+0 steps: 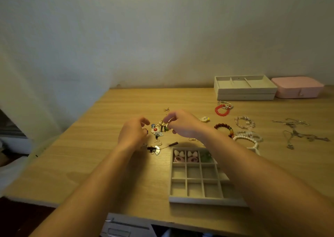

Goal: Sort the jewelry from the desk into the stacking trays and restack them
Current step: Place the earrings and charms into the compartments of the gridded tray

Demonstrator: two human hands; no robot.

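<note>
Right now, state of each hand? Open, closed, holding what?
Left hand: curled over the jewelry pile; cannot tell if it holds anything.
Right hand: closed, pinching a small gold earring.

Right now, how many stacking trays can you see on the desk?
3: a grid tray near the front edge; a top tray stacked on a lower tray at back right, beside the pink box. None looks hidden.

Matt wood-grain desk (112, 128), matt fabric-like grid tray (196, 199), glossy red bead bracelet (222, 110), smooth pink box (298, 88).
</note>
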